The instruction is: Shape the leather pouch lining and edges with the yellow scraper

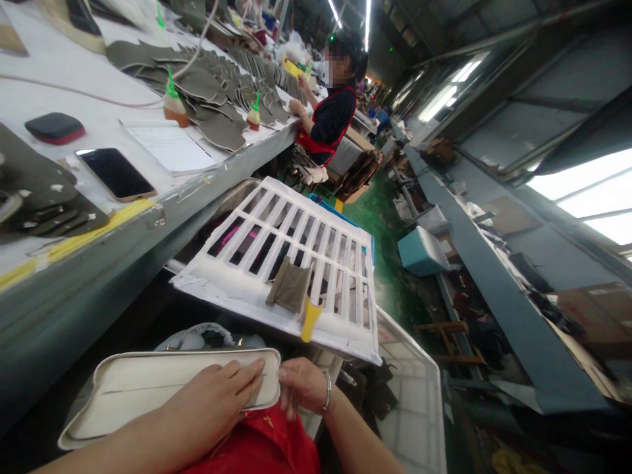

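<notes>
A long cream panel (148,378) with rounded corners and a raised rim lies across my lap, a dark line running along its middle. My left hand (217,398) rests flat on its right half, fingers stretched towards the right end. At that end my right hand (303,385), with a bracelet on the wrist, has its fingers curled against the rim, thumb and forefinger at the edge. Beyond the panel, a white slatted rack (247,283) holds a folded olive piece (290,284) and a yellow-handled tool (311,319). Below the panel shows a red apron (266,441).
The workbench (197,191) on the left carries a phone (116,172), a notepad (168,146), glue bottles (175,105) and stacked olive pieces (217,122). A co-worker (330,115) stands at its far end. A white crate (409,395) is at my right.
</notes>
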Action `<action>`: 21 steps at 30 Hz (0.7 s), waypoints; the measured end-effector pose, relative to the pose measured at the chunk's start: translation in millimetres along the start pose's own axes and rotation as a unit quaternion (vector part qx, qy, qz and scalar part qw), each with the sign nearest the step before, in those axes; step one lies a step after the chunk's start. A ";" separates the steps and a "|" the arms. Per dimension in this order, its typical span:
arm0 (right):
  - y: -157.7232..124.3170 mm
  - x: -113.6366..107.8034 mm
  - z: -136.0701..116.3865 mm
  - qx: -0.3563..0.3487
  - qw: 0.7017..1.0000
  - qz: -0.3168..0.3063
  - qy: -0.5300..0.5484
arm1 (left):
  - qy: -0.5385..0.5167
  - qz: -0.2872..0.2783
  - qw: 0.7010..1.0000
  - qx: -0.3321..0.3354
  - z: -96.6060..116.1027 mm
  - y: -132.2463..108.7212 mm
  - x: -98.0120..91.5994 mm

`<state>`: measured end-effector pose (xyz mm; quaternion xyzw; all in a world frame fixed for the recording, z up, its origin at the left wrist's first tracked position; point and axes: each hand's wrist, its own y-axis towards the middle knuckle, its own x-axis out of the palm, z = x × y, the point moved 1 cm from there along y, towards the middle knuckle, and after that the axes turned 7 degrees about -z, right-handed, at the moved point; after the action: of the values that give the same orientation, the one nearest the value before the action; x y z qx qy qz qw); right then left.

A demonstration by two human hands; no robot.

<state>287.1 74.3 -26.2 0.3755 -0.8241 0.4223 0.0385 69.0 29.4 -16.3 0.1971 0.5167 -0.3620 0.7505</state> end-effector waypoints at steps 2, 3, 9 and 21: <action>0.0 5.9 -12.2 0.041 0.998 0.013 -0.046 | 0.007 -0.015 1.000 0.012 -1.5 1.6 3.7; 0.0 9.4 -18.8 0.068 0.995 0.025 -0.071 | 0.012 -0.019 1.000 0.015 -1.8 3.1 4.8; 1.6 28.6 -40.3 0.179 0.962 0.078 -0.190 | -0.074 -0.047 0.996 -0.018 3.1 -3.7 -20.0; -2.6 23.6 -46.0 0.174 0.964 0.052 -0.195 | -0.593 0.208 0.688 -0.364 -81.1 -154.9 -7.1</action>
<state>260.2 92.8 13.9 0.4080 -0.7478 0.4794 -0.2109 -99.5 -16.1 -29.2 -0.2447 0.0013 -0.0214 0.9694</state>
